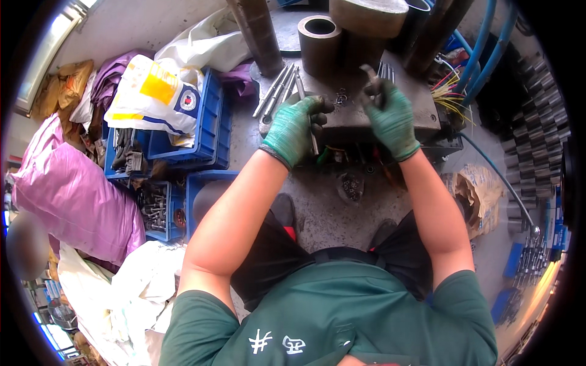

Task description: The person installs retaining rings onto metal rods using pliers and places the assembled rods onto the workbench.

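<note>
Gloves of green fabric with dark fingertips (282,135) are worn on both hands. By the left hand (293,126) a slim, straight silvery metal rod (300,85) is held, with the fingers closed around it; its upper end is seen above the knuckles and its lower end below them, over the front edge of a thick grey steel plate (348,117). The right hand (392,122) is raised above the right part of the plate, with its fingers bent inward. A short grey-brown piece (368,72) is seen at their tips, but whether it is gripped cannot be told.

Beside the left hand, several loose silvery rods (276,91) are laid on the plate; further upright-looking metal rods (387,72) are partly hidden behind the right hand. Between the hands, small ring-like metal bits (342,96) are scattered. Behind them a thick-walled dark metal cylinder (319,53) is stood upright, open at the top.

Below the plate, a clear bag of small metal parts (351,188) is seen. At the left, a white-and-yellow printed bag (155,100) is draped over blue plastic crates (218,116).
</note>
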{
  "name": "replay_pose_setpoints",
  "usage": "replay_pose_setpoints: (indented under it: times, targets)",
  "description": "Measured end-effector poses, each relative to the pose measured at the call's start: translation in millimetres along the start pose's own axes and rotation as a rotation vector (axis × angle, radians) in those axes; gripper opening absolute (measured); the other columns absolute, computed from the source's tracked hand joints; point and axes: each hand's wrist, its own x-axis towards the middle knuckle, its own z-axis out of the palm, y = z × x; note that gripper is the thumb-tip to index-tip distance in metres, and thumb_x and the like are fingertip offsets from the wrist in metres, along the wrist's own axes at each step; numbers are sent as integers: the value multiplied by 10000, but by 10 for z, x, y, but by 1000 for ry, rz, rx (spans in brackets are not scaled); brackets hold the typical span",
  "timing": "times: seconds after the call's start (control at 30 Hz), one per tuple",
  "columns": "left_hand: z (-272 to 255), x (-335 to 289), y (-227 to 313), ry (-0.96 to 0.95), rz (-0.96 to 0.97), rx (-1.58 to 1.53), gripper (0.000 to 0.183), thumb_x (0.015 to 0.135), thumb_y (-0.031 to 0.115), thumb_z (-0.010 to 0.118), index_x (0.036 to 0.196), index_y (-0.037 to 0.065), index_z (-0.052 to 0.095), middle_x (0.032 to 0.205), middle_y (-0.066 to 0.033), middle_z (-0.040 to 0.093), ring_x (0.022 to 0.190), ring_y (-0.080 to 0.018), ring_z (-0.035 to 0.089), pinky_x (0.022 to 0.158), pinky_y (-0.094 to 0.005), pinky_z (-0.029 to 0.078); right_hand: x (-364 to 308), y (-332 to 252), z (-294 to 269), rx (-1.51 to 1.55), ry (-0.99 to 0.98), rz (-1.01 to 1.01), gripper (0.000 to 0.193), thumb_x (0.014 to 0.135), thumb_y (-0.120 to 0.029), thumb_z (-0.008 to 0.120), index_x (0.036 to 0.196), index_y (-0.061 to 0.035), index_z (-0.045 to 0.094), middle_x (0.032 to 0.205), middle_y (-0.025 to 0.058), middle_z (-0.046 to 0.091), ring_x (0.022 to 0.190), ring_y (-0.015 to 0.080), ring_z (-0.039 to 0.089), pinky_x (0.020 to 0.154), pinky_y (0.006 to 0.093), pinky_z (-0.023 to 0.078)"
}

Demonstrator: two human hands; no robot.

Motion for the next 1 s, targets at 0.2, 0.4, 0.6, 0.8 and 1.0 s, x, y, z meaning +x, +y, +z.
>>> replay_pose_setpoints:
  times: [0.2, 0.4, 0.6, 0.8, 1.0]
  targets:
    - [40, -36, -14, 2, -30, -54, 90, 1006, 99, 593, 1071, 41, 572, 1086, -159, 704, 707, -113, 592, 502, -198, 463, 27, -274, -454, 575, -232, 409, 709, 868, -17, 688, 1539, -4, 461, 1187, 62, 617, 1048, 147, 612, 942, 315, 540]
    - [101, -14, -94, -25, -29, -110, 110, 994, 87, 579, 1060, 26, 643, 1008, -105, 692, 718, -107, 580, 548, -211, 463, -279, -359, -528, -188, -255, -179, 686, 727, 7, 683, 1407, -67, 629, 1243, 178, 667, 1125, 357, 646, 1021, 433, 535]
    - [65, -6, -117, -81, -70, -59, 72, 986, 127, 575, 1030, 72, 564, 989, -60, 640, 692, -88, 552, 512, -189, 467, -297, -463, -520, -406, -247, -418, 644, 681, 34, 706, 1313, -90, 700, 1188, 177, 704, 1079, 395, 645, 944, 457, 543]
    - [121, -28, -119, -83, -71, -108, 43, 989, 131, 584, 1007, 97, 565, 880, -39, 599, 694, -96, 557, 513, -189, 474, -291, -414, -530, -399, -252, -424, 587, 715, 27, 718, 1289, -95, 714, 1161, 175, 714, 1022, 404, 657, 909, 475, 546]
    - [91, -21, -100, -86, -109, -87, 43, 994, 114, 583, 1020, 90, 560, 809, -19, 588, 644, -92, 559, 512, -193, 477, -289, -417, -548, -435, -246, -444, 557, 730, 1, 745, 1277, -96, 717, 1146, 163, 713, 1009, 388, 668, 901, 464, 551]
